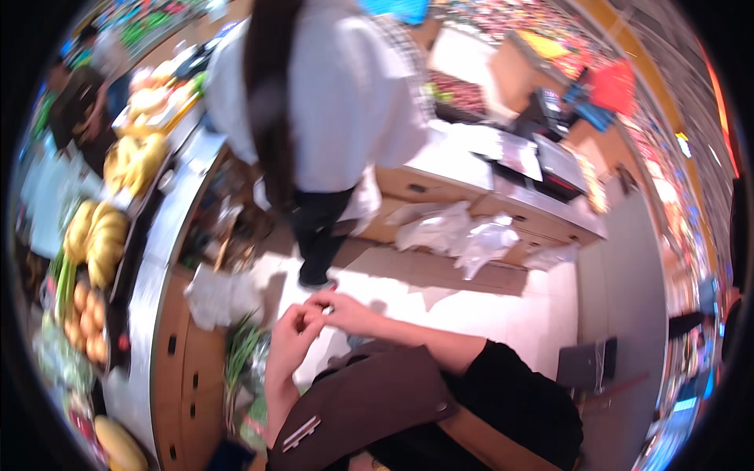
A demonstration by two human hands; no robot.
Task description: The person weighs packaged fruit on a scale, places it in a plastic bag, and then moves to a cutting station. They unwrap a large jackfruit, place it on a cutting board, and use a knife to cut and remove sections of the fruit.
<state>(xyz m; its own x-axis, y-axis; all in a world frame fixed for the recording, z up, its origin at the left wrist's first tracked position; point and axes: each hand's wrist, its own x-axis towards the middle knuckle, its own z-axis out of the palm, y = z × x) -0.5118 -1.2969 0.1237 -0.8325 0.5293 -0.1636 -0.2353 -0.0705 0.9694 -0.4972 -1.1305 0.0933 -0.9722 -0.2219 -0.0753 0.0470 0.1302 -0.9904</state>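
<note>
My left hand (294, 332) and my right hand (347, 312) meet in front of my brown apron (368, 385), above the pale tiled floor. Their fingers are curled and the fingertips touch or nearly touch. Whether something small is pinched between them is too blurred to tell. Below and left of my left hand, long green stalks (238, 347) lean by the wooden cabinet. A white plastic bag (215, 297) hangs or lies beside them.
A person in a white top (353, 106) stands just ahead. The steel-topped counter (156, 265) on my left carries bananas (97, 241), potatoes or similar round produce (88, 321) and bagged greens. Plastic bags (486, 238) hang from the counter ahead. A grey bin (583, 362) stands at the right.
</note>
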